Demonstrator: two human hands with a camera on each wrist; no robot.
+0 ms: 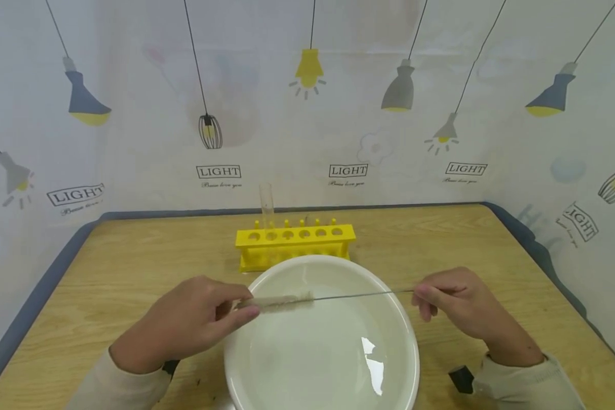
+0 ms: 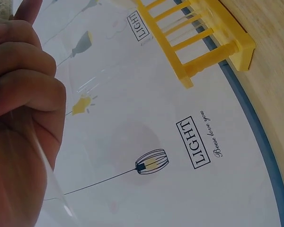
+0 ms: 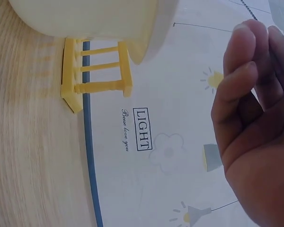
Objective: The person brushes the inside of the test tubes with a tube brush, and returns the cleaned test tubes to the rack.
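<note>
We are seeing a lab-like table (image 1: pixel 133 256): at twelve o'clock, a yellow rack (image 1: pixel 296 242) is holding a clear tube (image 1: pixel 267 200).
</note>
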